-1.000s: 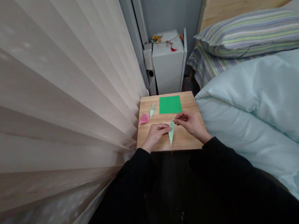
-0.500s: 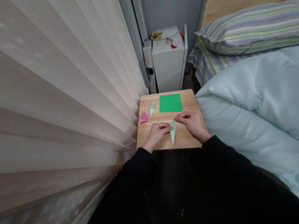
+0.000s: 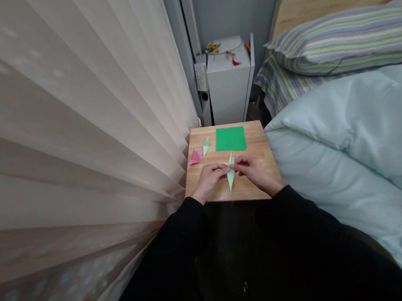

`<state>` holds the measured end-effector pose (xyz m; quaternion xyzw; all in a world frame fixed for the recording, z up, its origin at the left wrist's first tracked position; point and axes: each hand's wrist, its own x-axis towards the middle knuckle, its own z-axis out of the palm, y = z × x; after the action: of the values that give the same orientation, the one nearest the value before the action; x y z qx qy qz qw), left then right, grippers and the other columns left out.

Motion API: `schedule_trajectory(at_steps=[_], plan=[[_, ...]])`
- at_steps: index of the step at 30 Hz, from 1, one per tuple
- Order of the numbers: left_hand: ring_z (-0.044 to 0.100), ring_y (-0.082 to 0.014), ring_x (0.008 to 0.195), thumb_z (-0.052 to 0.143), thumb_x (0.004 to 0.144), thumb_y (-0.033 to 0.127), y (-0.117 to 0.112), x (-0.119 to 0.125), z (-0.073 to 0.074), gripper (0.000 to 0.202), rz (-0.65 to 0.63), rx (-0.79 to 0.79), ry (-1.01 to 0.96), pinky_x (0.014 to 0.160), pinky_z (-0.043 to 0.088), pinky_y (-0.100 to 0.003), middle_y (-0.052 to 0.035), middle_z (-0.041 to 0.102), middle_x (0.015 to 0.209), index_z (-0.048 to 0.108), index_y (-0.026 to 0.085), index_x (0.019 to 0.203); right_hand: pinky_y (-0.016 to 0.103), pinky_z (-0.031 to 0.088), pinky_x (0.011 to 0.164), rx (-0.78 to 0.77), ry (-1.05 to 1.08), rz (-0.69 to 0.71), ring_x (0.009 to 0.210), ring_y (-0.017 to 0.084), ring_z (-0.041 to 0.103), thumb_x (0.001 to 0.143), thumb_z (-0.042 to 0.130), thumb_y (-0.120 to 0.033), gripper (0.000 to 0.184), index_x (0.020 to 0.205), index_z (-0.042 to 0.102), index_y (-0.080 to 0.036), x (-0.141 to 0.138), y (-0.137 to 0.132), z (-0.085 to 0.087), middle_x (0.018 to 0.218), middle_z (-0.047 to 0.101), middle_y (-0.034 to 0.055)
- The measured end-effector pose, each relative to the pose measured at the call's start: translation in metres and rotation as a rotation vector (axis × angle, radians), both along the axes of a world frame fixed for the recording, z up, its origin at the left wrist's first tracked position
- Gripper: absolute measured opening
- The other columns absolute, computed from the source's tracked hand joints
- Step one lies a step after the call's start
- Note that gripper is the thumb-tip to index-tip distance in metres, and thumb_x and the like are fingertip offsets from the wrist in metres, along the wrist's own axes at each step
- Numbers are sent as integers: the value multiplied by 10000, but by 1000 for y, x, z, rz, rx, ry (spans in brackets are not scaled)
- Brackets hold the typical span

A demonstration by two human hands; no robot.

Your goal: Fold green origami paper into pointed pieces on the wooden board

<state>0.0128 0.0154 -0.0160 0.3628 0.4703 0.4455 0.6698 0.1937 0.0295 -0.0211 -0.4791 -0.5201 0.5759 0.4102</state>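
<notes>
Between both hands is a light green folded paper (image 3: 231,180), a narrow diamond with one long point toward me and a shorter end pointing away. My left hand (image 3: 210,177) pinches its left edge near the middle. From the other side, my right hand (image 3: 254,170) pinches it at about the same height, the fingertips of both hands close together. Beyond my left hand lie a pink folded paper (image 3: 195,157) and a smaller light green folded paper (image 3: 206,147). A green square sheet or stack of paper (image 3: 230,139) lies farther back on the small wooden table (image 3: 256,190).
A pale pleated curtain (image 3: 116,129) hangs close along the table's left side. To the right is a bed with a light blue quilt (image 3: 341,125) and a striped pillow (image 3: 338,42). Behind the table stands a white cabinet (image 3: 229,90) with small ornaments on top.
My right hand has moved down and left from the paper's far tip to its middle, beside my left fingertips. The folded paper has tilted slightly; my left hand keeps its pinch.
</notes>
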Motion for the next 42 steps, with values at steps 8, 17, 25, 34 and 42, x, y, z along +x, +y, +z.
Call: schedule_trajectory(at_steps=[8, 17, 25, 34, 42], plan=[[625, -98, 690, 938, 642, 256, -1, -2, 4, 257, -8, -105, -37, 667, 481, -234, -31, 714, 801, 764, 132, 787, 305, 423, 595, 38, -31, 6, 587, 130, 480, 700, 835, -531, 371, 617, 662, -213, 3, 3, 0, 619, 611, -9], [690, -106, 748, 774, 853, 187, 3, -1, -11, 71, 117, -61, -40, 802, 577, -266, -64, 740, 905, 750, 123, 833, 292, 433, 551, 71, -65, 9, 593, 135, 512, 711, 809, -528, 350, 715, 669, -207, 5, 5, -7, 685, 621, -1], [732, -151, 730, 750, 715, -31, 4, 2, -15, 418, -21, -18, -3, 733, 587, -282, -63, 770, 899, 711, 134, 1098, 298, 447, 527, 102, -111, -28, 606, 167, 574, 765, 744, -531, 331, 816, 712, -205, 9, 11, -13, 702, 674, 32], [757, -162, 781, 950, 662, 210, 4, 4, -15, 363, -46, 36, -11, 881, 612, -355, -73, 794, 900, 729, 114, 934, 304, 460, 587, 116, -145, 78, 609, 156, 562, 773, 713, -397, 204, 762, 738, -194, 7, 4, -1, 669, 671, 20], [765, -157, 749, 938, 704, 221, -1, 8, -13, 258, 78, -46, -10, 895, 624, -350, -75, 782, 800, 738, 94, 807, 289, 499, 545, 70, -122, 28, 644, 164, 627, 816, 697, -379, 200, 899, 705, -198, 3, 1, -2, 805, 721, 53]])
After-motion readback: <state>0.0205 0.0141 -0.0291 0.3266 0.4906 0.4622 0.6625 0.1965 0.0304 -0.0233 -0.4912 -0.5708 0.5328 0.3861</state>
